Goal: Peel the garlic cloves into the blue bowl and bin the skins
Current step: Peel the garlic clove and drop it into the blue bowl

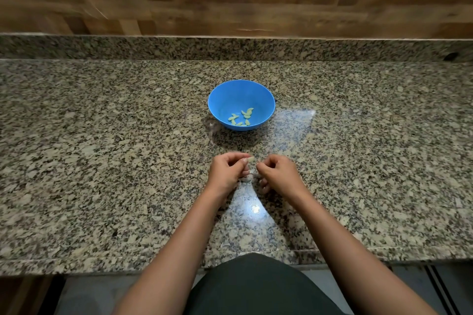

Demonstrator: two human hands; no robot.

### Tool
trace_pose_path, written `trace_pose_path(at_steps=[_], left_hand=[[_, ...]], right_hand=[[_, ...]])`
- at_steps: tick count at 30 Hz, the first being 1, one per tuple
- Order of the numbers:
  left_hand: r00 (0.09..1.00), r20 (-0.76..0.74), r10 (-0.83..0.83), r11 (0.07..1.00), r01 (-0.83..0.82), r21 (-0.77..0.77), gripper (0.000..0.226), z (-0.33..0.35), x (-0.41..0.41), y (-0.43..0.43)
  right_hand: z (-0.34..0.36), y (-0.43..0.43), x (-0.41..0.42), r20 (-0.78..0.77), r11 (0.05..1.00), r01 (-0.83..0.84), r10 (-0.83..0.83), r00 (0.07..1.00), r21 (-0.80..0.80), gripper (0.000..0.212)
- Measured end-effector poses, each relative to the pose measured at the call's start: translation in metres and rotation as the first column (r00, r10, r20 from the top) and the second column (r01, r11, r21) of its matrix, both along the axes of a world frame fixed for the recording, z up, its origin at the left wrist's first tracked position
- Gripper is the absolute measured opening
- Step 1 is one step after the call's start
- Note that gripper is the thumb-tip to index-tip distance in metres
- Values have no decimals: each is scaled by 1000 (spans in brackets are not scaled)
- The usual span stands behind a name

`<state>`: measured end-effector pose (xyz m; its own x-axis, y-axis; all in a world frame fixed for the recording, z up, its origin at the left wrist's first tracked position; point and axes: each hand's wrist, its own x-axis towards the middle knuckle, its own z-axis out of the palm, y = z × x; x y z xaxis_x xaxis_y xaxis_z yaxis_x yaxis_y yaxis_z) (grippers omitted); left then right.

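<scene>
A blue bowl (263, 100) stands on the granite counter, with several pale peeled garlic cloves (242, 117) in its bottom. Nearer to me, my left hand (226, 172) pinches a garlic clove (251, 159) between thumb and fingers, its pale tip showing. My right hand (279, 174) is close beside it with curled fingers, pinching at thin skin (252, 170) under the clove. Both hands hover just above the counter, below the bowl in the view.
The speckled granite counter (102, 161) runs wide to both sides, backed by a low granite upstand and a wood-patterned wall. A small scrap of skin (225, 244) lies near the front edge. No bin is in view.
</scene>
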<state>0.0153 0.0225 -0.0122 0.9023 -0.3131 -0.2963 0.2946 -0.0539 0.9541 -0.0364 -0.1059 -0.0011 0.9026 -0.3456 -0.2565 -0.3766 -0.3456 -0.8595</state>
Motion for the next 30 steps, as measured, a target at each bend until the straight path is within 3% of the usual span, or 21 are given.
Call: trace_pose_path(at_steps=[2,4,8,12,17,19,21,22,23,24,25,27,28,29,30], left_hand=[[999,37,-27,999,25,41,11,-1,0,-1],[997,54,-47,998,44,55,10,0,0,-1],[999,48,-15,999,13,45,4,3,-2,0],[997,28,-68,995,66,74,11,5,-2,-4],[979,-186,-82,993,64,-103,19,18,0,-10],[967,-231,-108,982,68,-175,19,21,-1,-8],[966,-235,-107,979,62,-193,19,23,-1,-8],[978,-188,-93,989,69,-134,18,22,0,-9],[991,-105,-79,997,78,-12,18,21,1,-10],[998,-6,-67,988,67,138,17,19,2,-12],[994,91,-57,962,30,272,16,17,3,-15],[982,189,-15,921,-60,385,16,17,1,-19],[987,162,11,934,-68,349,15,17,1,-20],[997,75,38,966,-55,252,15,18,2,-20],[998,-52,40,992,-34,118,16,21,3,-18]], right_hand=[[4,2,-1,6,972,29,-31,999,235,17],[6,3,-1,29,945,23,-35,999,325,17],[7,-1,-1,44,946,32,-49,998,322,12],[12,0,-1,58,936,26,-50,997,351,8],[9,4,0,179,993,26,-47,983,117,10],[10,1,0,161,967,23,-66,985,253,9],[14,1,0,108,848,43,-117,987,529,5],[14,1,1,86,804,63,-140,986,591,4],[13,2,1,92,823,81,-160,983,562,4],[10,5,1,137,899,96,-170,976,428,4],[7,8,1,214,969,115,-162,963,218,6],[4,14,0,364,974,142,-70,929,-177,9],[3,16,0,390,958,153,-48,920,-244,10],[3,16,1,371,970,138,-56,927,-198,10],[7,14,2,316,992,122,-108,943,-25,9]])
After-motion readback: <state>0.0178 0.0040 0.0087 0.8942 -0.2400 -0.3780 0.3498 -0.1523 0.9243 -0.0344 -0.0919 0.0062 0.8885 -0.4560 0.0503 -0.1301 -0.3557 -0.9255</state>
